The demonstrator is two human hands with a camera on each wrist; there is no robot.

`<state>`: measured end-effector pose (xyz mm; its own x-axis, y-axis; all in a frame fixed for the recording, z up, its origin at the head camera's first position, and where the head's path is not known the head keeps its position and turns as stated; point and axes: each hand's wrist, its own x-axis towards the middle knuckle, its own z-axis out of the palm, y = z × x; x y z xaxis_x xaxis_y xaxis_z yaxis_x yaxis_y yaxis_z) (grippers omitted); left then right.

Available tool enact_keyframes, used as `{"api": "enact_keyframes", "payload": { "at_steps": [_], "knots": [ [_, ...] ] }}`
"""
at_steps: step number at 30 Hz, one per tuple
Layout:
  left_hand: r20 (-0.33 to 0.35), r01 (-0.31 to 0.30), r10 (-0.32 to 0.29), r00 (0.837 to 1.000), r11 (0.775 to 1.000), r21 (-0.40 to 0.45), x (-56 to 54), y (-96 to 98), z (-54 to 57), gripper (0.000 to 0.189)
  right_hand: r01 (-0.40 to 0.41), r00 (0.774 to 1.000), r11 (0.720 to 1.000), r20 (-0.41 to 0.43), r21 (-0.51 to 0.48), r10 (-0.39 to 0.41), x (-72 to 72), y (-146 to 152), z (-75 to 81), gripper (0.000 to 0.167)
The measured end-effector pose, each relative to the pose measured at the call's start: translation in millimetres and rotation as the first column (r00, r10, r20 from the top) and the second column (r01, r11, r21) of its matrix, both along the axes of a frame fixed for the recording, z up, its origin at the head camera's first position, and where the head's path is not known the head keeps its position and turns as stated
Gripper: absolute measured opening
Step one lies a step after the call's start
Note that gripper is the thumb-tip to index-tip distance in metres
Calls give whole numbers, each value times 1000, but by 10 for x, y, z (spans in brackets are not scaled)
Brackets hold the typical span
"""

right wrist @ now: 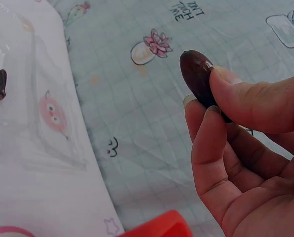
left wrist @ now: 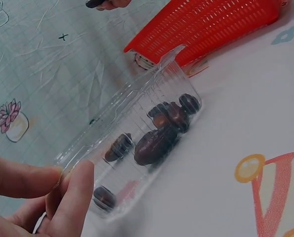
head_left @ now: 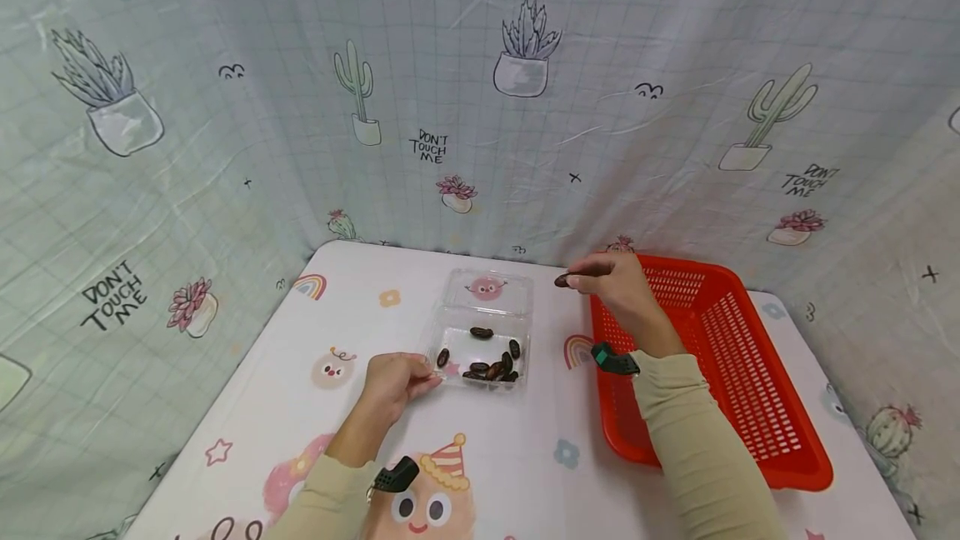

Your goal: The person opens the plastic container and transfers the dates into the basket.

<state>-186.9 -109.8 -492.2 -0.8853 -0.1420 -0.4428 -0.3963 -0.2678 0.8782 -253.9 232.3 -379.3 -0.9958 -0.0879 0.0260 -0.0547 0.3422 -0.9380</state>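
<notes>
A clear plastic clamshell box lies on the table with its lid folded back. Inside are several dark brown dates, most of them bunched along the near side. My left hand pinches the box's left edge between thumb and fingers, as the left wrist view shows close up. Above the table, beside the red basket's far left corner, my right hand pinches one date between thumb and fingertips. That date is held in the air, apart from the box.
A red plastic basket with slotted walls stands on the right, partly under my right forearm; its contents are partly hidden. The table has a white cartoon-print cover. A patterned curtain rises directly behind and at both sides.
</notes>
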Motion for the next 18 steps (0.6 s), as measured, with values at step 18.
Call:
{"api": "enact_keyframes", "payload": {
  "at_steps": [18],
  "knots": [
    [-15, 17, -17, 1000, 1000, -14, 11, 12, 0, 30, 50, 999, 998, 20, -31, -50, 16, 452, -76, 34]
  ]
}}
